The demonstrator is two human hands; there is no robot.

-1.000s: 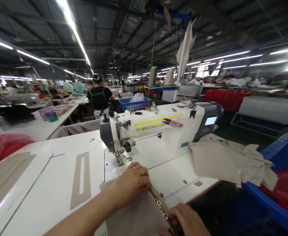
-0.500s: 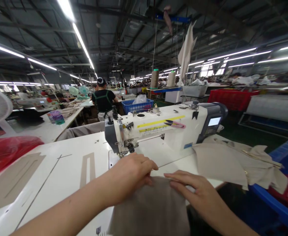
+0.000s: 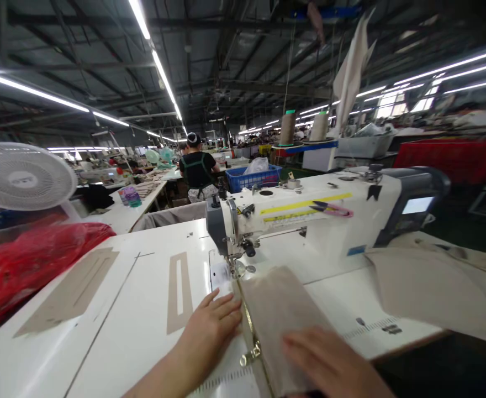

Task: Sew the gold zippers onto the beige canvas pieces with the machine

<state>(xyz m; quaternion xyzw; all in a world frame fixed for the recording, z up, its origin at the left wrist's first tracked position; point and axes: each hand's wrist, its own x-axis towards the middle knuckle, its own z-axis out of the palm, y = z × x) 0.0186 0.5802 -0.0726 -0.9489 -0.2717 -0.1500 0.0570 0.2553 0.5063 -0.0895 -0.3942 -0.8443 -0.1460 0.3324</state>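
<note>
A beige fabric piece (image 3: 282, 309) lies on the white table in front of the sewing machine (image 3: 309, 221), its far end close to the presser foot. Along its left side runs a gold-toothed zipper (image 3: 248, 316) with a metal zipper pull (image 3: 250, 354). My left hand (image 3: 215, 326) rests beside the zipper, fingers stretched out and touching its left edge near the needle. Over the right part of the fabric lies my right hand (image 3: 329, 359), blurred, fingers extended. Whether the needle is in the cloth cannot be made out.
Left on the table are a slotted cardboard template (image 3: 172, 309) and a flat beige piece (image 3: 71, 293), beside a red plastic bag (image 3: 40, 265). More beige fabric (image 3: 425, 293) drapes at right. A white fan (image 3: 21, 176) stands far left; a person (image 3: 197, 168) sits ahead.
Both hands have come apart, and the fabric now lies flat with its zipper showing near the needle. My left hand has lowered onto the table. The camera view has turned left.
</note>
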